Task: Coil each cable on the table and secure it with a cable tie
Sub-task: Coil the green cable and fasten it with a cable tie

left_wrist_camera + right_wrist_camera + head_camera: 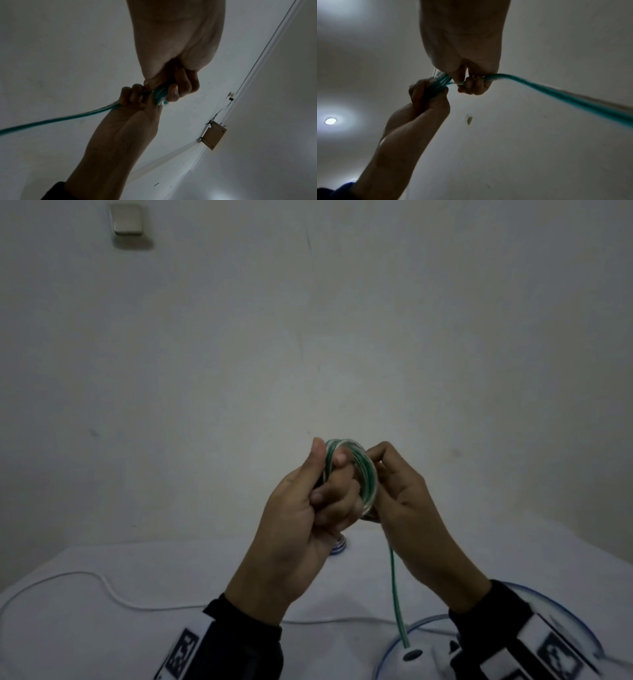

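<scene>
Two hands work above the table [212,563]; the left hand [301,518] has its fingers curled through a small coil of green cable [359,470] with the thumb upright beside it, and the right hand [407,494] pinches the coil's other side; one loose green length hangs down to a white plug [412,655] at the frame's lower edge; one white cable [113,590] and one blue cable [548,594], partly hidden by the right sleeve, lie on the table; a small striped thing behind the left hand is mostly hidden.

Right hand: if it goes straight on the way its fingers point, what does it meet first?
Probably the green cable coil, which the right hand already touches; just behind it are the left hand's fingers. Depth is unclear.
</scene>
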